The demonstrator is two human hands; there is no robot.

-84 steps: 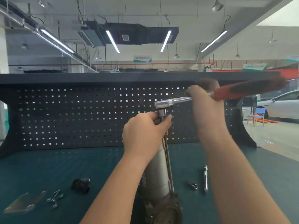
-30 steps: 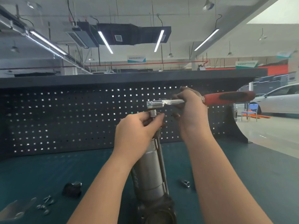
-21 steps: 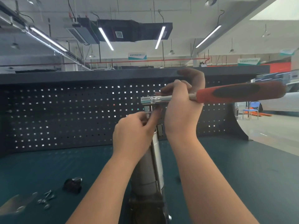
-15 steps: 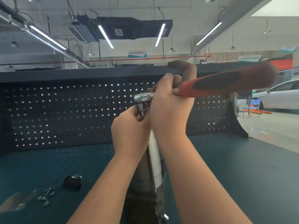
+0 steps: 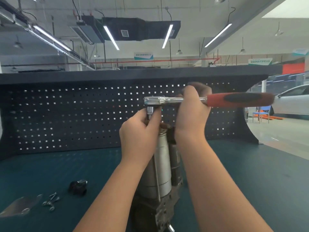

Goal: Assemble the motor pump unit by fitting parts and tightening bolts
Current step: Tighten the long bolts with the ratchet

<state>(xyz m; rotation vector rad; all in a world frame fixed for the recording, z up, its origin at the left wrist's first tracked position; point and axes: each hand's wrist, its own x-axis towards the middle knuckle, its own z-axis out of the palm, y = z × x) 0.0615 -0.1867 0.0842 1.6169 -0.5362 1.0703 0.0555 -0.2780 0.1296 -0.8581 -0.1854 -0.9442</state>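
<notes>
Standing upright on counter (image 5: 250,181): pump (image 5: 163,164), mid-front. Gripping socket (image 5: 150,111) atop pump: left hand (image 5: 139,133), fingers curled. Gripping ratchet (image 5: 209,101) shaft near red handle: right hand (image 5: 192,113), ratchet lying level. Lying left on counter: bolts (image 5: 51,201), black part (image 5: 77,188).

One head-worn camera looks forward, slightly downward, close over the workbench (image 5: 50,168) toward its pegboard (image 5: 66,118).

Behind hands: pegboard (image 5: 66,118) walls off the far side.
Left of hands: desk (image 5: 41,168) open until black part (image 5: 78,190), bolts (image 5: 51,200) and bag (image 5: 20,206).
Right of hands: ratchet handle (image 5: 239,99) bars the upper space; open desk beneath.
Between hands: motor pump unit (image 5: 163,164) stands upright.
</notes>
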